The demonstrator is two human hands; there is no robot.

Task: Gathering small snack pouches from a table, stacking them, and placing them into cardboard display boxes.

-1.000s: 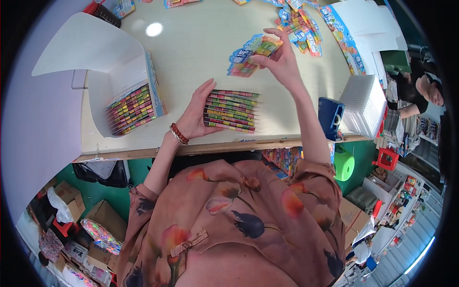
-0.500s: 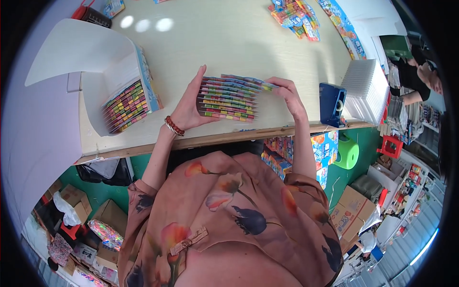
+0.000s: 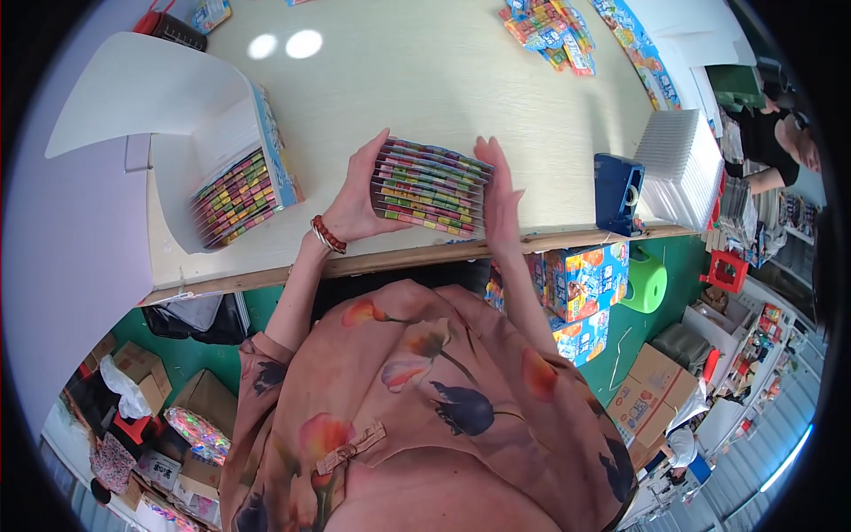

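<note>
Between my hands, over the table near its front edge, is a row of colourful flat candy packets (image 3: 433,188) standing on edge, with several layers close together. My left hand (image 3: 356,197) grips the row's left end, thumb at the near side and fingers at the far side. Flat against the right end lies my right hand (image 3: 503,199), its fingers stretched out and pointing away from me. To the left an open display box (image 3: 282,151) with a raised white flap contains more such packets (image 3: 235,199), lined up in rows.
A blue tape dispenser (image 3: 616,193) stands at the right, beside a stack of clear plastic trays (image 3: 675,168). Loose packets (image 3: 551,34) lie at the far right. Printed boxes (image 3: 585,279) and a green stool (image 3: 645,284) are below the table edge (image 3: 425,255).
My right hand has moved left and in, from fingering a packet at the far right corner to lying flat against the row's right end. The row looks more even now.
</note>
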